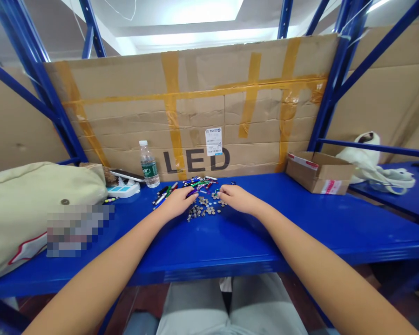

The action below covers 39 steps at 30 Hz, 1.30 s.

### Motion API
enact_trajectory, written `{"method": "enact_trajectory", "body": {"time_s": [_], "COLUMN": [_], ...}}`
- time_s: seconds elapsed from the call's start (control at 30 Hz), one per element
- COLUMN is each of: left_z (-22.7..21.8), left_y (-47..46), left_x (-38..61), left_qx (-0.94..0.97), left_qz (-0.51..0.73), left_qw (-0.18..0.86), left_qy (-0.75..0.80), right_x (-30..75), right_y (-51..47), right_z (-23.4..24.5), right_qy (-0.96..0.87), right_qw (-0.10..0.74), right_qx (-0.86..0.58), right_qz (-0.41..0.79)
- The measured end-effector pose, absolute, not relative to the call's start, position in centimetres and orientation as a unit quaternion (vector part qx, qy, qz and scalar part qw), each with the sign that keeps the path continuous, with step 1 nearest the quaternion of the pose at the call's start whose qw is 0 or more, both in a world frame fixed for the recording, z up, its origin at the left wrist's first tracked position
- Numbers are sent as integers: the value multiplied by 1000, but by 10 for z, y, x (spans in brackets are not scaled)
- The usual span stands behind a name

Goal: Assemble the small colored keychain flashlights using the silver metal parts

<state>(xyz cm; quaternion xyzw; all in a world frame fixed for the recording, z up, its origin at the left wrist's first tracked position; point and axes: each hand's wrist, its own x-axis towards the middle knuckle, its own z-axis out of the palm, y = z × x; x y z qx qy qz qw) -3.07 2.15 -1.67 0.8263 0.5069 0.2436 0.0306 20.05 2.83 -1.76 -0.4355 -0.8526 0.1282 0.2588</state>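
My left hand (179,202) is closed around a slim purple tube (192,192), which pokes out at the fingertips. Opposite it, my right hand (238,197) is pinched closed over the edge of the small parts; what its fingers hold is too small to make out. Between and below the hands lie several small silver discs (210,211), like button cells. Beside them is a cluster of small shiny metal pieces (195,212). Slim coloured metal tubes (199,181) are heaped just behind the hands, with more tubes (159,199) to the left of my left hand.
A water bottle (149,165) stands at the back left, near a white power strip (124,190) and a dark phone-like slab (127,175). A cream bag (38,204) covers the left end of the blue table (209,256). An open cardboard box (317,172) sits at right; taped cardboard (136,121) walls the back.
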Motion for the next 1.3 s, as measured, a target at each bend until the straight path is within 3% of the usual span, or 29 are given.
{"method": "enact_trajectory", "body": {"time_s": [0.13,0.3,0.4,0.5,0.6,0.7,0.77,0.9,1.17,1.3], "left_z": [-21,-23,-23,-23,-20,-16,-14,-17,-23,-27], "left_y": [32,39,41,44,49,55,57,59,59,57], "left_x": [-45,-48,-43,-40,-50,-70,-86,-104,-98,-87], "left_qx": [797,706,652,648,707,779,771,735,743,731], "left_qz": [234,291,372,405,360,250,165,79,116,114], "left_qw": [78,242,350,391,290,43,-48,-52,-36,-91], "left_qy": [551,598,561,513,535,574,613,671,658,667], "right_x": [210,208,208,209,211,211,211,210,206,207], "right_y": [32,27,26,27,29,29,28,24,20,23], "right_z": [-17,-15,-15,-17,-19,-20,-20,-18,-16,-19], "right_qy": [-858,-876,-870,-868,-869,-872,-872,-871,-862,-863], "right_qw": [218,147,125,112,104,93,91,94,110,114], "right_qx": [-449,-440,-442,-436,-431,-427,-427,-425,-433,-431], "right_qz": [124,131,177,209,220,220,220,227,240,236]}}
